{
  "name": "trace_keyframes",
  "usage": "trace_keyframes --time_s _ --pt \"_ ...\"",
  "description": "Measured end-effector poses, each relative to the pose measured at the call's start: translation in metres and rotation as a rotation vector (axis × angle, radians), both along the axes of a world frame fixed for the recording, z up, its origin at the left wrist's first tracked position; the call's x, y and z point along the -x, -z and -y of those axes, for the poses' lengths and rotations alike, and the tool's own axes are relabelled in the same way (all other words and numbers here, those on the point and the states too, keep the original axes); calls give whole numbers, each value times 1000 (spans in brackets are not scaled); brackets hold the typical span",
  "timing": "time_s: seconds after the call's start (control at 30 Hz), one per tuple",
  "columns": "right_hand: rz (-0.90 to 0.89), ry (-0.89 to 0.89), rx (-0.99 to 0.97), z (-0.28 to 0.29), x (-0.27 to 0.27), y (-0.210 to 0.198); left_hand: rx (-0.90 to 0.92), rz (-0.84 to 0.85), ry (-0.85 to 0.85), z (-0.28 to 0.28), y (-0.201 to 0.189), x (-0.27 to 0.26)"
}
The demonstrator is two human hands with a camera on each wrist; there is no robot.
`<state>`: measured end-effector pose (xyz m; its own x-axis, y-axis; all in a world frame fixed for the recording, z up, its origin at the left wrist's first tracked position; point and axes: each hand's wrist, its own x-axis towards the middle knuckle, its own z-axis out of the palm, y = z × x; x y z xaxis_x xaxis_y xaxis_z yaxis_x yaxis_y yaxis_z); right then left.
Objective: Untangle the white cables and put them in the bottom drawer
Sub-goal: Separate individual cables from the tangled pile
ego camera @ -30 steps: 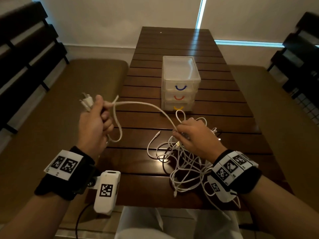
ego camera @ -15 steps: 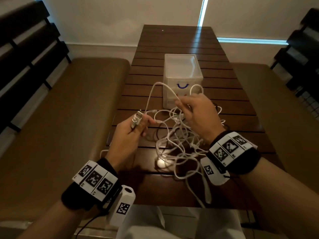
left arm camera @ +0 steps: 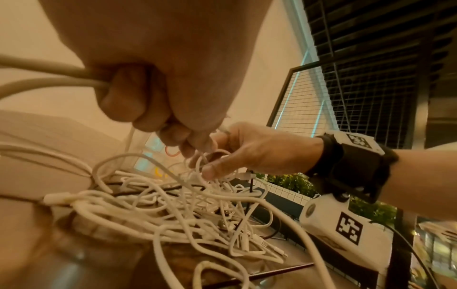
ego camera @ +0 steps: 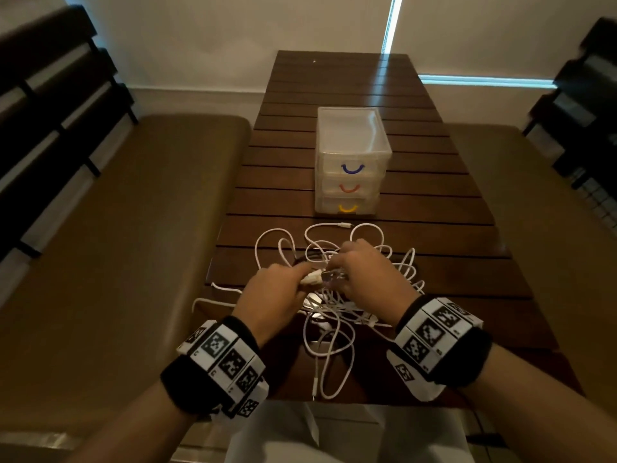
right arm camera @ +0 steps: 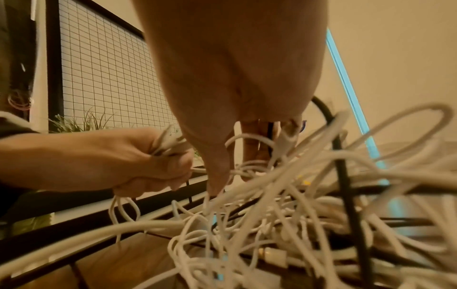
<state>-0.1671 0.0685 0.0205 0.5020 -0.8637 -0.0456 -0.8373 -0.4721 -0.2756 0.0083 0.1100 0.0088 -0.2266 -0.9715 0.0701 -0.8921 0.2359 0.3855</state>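
A tangle of white cables (ego camera: 335,342) lies on the near part of the wooden table (ego camera: 444,275). My left hand (ego camera: 275,293) grips a bundle of white cable ends, with a plug (ego camera: 311,279) sticking out of the fist toward the right hand. My right hand (ego camera: 368,274) is right beside it over the pile, thumb and fingers hooked through cable loops (left arm camera: 205,156). In the right wrist view the left hand (right arm camera: 148,162) clutches several strands above the cables (right arm camera: 272,224). Behind the pile stands the drawer unit (ego camera: 350,135); its bottom drawer, with the yellow handle (ego camera: 348,208), is closed.
A black cable (right arm camera: 342,156) runs through the white tangle. One cable end (ego camera: 213,300) hangs over the table's left edge. Padded benches (ego camera: 133,228) flank the table on both sides. The drawers with the blue handle (ego camera: 352,168) and the orange handle (ego camera: 349,188) are closed.
My left hand came in from the far left with its cable ends and now meets the right hand. The right hand lowered the lifted tangle back to the table, nearer to me.
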Motion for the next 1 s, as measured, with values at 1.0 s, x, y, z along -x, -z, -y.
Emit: trace_keyframes --time_s 1.0 --pt "120 165 -155 13 35 -17 182 -1192 -573 22 -35 -60"
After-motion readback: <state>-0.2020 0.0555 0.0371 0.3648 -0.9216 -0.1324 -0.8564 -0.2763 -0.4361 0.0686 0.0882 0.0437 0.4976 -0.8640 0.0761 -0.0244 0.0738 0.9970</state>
